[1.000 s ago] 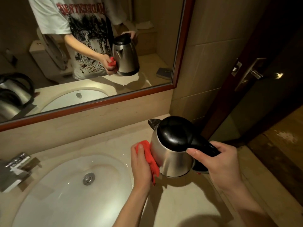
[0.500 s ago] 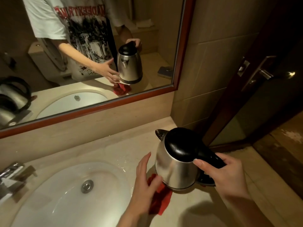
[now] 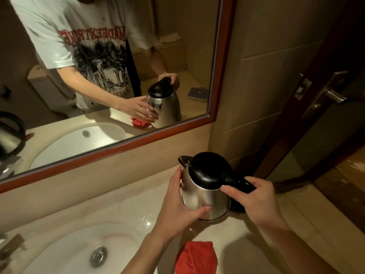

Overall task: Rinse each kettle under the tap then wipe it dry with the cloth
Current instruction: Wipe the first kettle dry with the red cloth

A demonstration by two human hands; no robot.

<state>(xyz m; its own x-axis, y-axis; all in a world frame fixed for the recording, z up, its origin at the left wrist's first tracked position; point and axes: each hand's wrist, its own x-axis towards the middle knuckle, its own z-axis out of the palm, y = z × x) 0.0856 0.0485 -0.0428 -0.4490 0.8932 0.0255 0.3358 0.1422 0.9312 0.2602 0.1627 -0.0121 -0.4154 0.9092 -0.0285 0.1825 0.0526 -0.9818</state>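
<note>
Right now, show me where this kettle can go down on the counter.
Bare counter runs between the mirror frame and the sink rim, left of the kettle; some water drops glisten near the basin edge. It is crowded nearer you: the red cloth lies there, and the left hand and right hand hold the kettle.

We see a beige stone countertop [image 3: 110,202] with an inset white basin [image 3: 65,252] at its left. A steel kettle [image 3: 205,196] stands near the right rear corner; a red cloth [image 3: 195,258] lies crumpled at the front edge.
</note>
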